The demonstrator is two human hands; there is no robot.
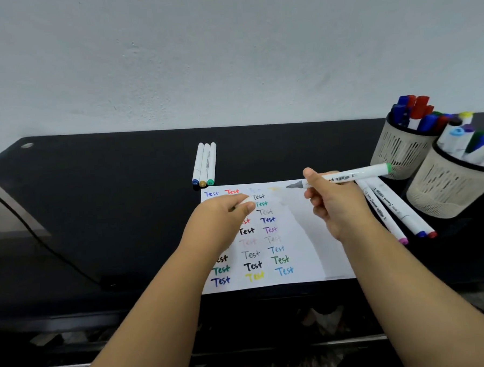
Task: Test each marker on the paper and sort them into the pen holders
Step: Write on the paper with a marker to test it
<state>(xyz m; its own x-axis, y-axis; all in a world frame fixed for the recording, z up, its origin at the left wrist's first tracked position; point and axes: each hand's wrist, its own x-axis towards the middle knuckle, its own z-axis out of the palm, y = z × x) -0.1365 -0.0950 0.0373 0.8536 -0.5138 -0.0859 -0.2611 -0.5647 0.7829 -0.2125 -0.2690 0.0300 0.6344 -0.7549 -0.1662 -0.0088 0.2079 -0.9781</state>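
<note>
I count 3 markers (204, 164) at the back, 3 more (396, 209) by the 2 holders (401, 149), 1 marker (349, 175) in my rt hand (334, 203), 1 cap (246, 201) in my lt hand (223, 215), 1 paper (311, 236).

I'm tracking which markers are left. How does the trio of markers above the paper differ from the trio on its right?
The upper trio lies tight and parallel, near ends capped blue, gold and green. The right trio fans out slantwise, near ends pink, blue and red. The upper trio lies apart from the holders; the right trio lies by the nearer holder, partly under the right hand. Both are white-barrelled, capped and flat on the table.
</note>
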